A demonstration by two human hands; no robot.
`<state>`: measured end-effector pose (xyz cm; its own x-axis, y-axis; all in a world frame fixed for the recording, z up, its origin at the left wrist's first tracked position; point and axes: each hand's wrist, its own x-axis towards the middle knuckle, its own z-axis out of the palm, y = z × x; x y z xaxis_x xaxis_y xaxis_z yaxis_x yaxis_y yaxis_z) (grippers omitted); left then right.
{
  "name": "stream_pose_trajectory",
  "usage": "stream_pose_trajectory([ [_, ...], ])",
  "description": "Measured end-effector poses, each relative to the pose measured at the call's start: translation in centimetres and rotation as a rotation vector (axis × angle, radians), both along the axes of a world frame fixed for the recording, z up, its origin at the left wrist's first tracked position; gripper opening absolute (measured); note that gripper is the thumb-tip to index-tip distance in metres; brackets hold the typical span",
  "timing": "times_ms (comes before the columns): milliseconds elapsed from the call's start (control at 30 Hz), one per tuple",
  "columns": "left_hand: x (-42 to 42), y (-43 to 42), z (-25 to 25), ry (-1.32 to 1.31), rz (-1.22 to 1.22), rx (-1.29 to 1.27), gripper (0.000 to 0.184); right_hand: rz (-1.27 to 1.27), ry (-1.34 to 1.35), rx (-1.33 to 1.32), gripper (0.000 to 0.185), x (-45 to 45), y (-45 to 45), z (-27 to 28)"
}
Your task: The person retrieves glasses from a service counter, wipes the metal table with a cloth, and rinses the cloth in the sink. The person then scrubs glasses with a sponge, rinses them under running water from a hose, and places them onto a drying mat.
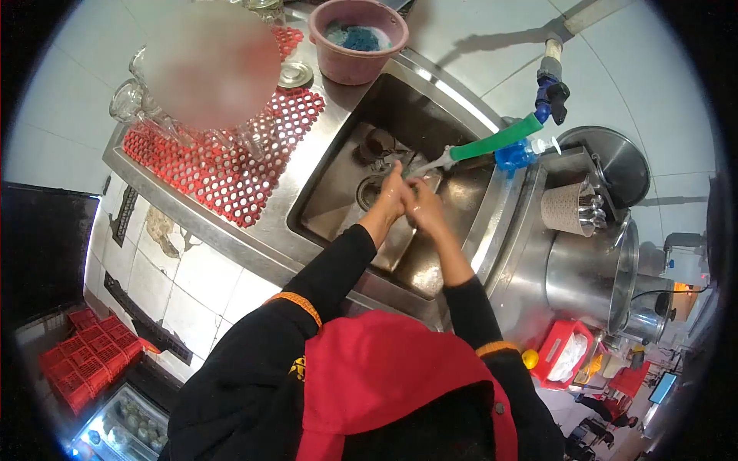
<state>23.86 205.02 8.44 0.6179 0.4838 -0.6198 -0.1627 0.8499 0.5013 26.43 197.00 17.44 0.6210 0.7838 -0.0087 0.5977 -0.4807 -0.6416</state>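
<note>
Over the sink [314,206], my left hand [392,194] and right hand [423,207] meet at the water [433,164] from a green hose [496,138], whether gripping anything I cannot tell, a glass [377,144] lying far left of them.

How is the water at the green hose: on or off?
On: a pale stream leaves the green hose and runs toward the hands.

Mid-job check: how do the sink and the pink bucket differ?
Shape and color: the sink is a gray metal basin with rounded corners; the pink bucket is round.
Position: the sink is set into the counter, while the bucket stands on top, by a sink corner.
Contents: the sink holds glassware; the bucket holds blue material.
Shared: both are open-topped.
</note>
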Motion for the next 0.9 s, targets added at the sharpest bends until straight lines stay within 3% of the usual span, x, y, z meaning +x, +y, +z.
stream_pose_trajectory([
  [67, -0.2, 1.7, -0.5, 0.119, 0.001, -0.260, 0.041, 0.018, -0.012, 0.025, 0.028, -3.9, 0.6, 3.1],
  [133, -0.9, 2.3, -0.2, 0.004, 0.004, -0.232, 0.043, 0.031, -0.023, 0.056, 0.026, -4.9, 1.4, 3.9],
  [200, -1.4, 2.0, -2.6, 0.145, -0.108, 0.079, 0.037, -0.066, -0.248, 0.025, 0.023, -4.0, 2.2, 1.7],
  [233, -0.3, 1.7, -8.7, -0.152, -0.046, 0.096, 0.026, -0.131, -0.298, 0.038, 0.022, -2.3, 2.7, 0.9],
  [300, -1.2, 1.2, 0.1, -0.071, -0.132, 0.045, 0.022, -0.086, -0.577, -0.095, 0.024, 4.4, 1.4, -6.5],
  [333, -1.1, 0.9, 3.7, 0.006, -0.218, -0.002, 0.018, -0.164, -0.392, -0.287, 0.026, 5.0, 1.9, -3.8],
  [367, 0.5, 0.4, 1.6, 0.064, -0.217, -0.136, 0.017, -0.239, -0.205, -0.475, 0.029, 5.3, 2.3, -0.6],
  [400, 0.3, 0.4, 4.1, 0.062, -0.216, -0.133, 0.017, -0.238, -0.208, -0.471, 0.029, 6.3, 2.0, -0.9],
  [467, 0.0, 0.1, 8.3, 0.105, -0.247, 0.188, 0.022, -0.184, -0.420, -0.238, 0.031, 7.8, 1.6, -1.6],
  [500, 1.1, 0.7, 6.5, -0.017, -0.194, 0.161, 0.030, -0.233, 0.004, 0.000, 0.035, 8.6, 2.1, -1.7],
  [533, 1.7, 1.4, 6.0, -0.018, -0.194, 0.158, 0.030, -0.234, 0.003, -0.003, 0.035, 8.6, 1.8, -2.2],
  [600, 2.8, 2.5, 4.7, 0.024, -0.219, 0.308, 0.038, -0.061, 1.119, 0.596, 0.039, 4.7, 2.3, 1.5],
  [633, 0.1, 2.9, 11.7, 0.046, -0.103, 0.201, 0.040, -0.063, 1.118, 0.601, 0.039, 4.7, 1.8, 0.7],
  [667, -0.5, 4.1, 13.6, 0.199, -0.132, 0.151, 0.031, 0.006, 1.016, 0.322, 0.041, 4.8, 1.2, -0.8],
  [700, 0.1, 5.1, 11.2, 0.096, -0.031, 0.150, 0.025, 0.071, 0.903, 0.047, 0.044, 4.8, 1.1, -1.2],
  [733, 0.5, 6.1, 8.7, -0.008, 0.069, 0.145, 0.018, 0.066, 0.904, 0.052, 0.044, 5.1, 0.9, -1.5],
  [833, -1.3, 8.8, 7.3, -0.106, 0.169, 0.055, 0.012, 0.216, 0.270, -0.333, 0.050, 5.5, 1.3, -0.3],
  [867, -1.8, 9.1, 6.7, -0.137, 0.199, 0.033, 0.013, 0.209, 0.271, -0.331, 0.050, 5.7, 1.5, 0.0],
  [900, -1.8, 8.9, 4.7, -0.111, 0.161, -0.017, 0.025, 0.101, 0.115, -0.306, 0.045, 6.1, 1.8, 0.2],
])
